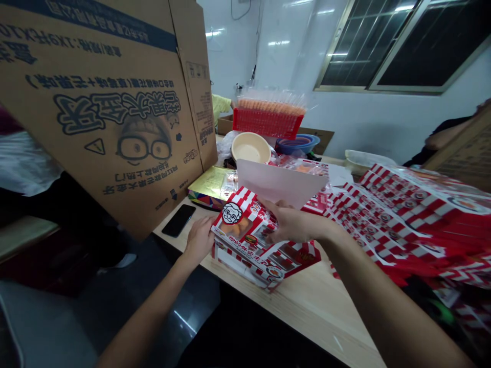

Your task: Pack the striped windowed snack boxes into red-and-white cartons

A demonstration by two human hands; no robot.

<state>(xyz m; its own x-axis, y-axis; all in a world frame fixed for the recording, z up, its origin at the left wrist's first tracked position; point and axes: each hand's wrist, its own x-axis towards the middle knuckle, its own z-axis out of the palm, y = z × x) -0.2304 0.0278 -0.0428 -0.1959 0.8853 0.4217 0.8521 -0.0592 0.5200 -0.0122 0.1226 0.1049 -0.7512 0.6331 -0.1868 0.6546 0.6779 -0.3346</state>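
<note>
A red-and-white striped carton (245, 227) with a cartoon face printed on it rests on top of a similar box at the near edge of the wooden table (307, 301). Its white lid flap (276, 183) stands open behind it. My left hand (199, 240) grips the carton's left end with curled fingers. Resting on its top right side, my right hand (293, 222) presses down with the fingers closed over it.
A large brown cardboard box (111, 102) looms at the left. A black phone (178, 220) and a gold box (210, 185) lie beside it. Flat red-striped cartons (402, 214) are stacked at the right. Bowls (251, 147) and a red basket (266, 121) sit behind.
</note>
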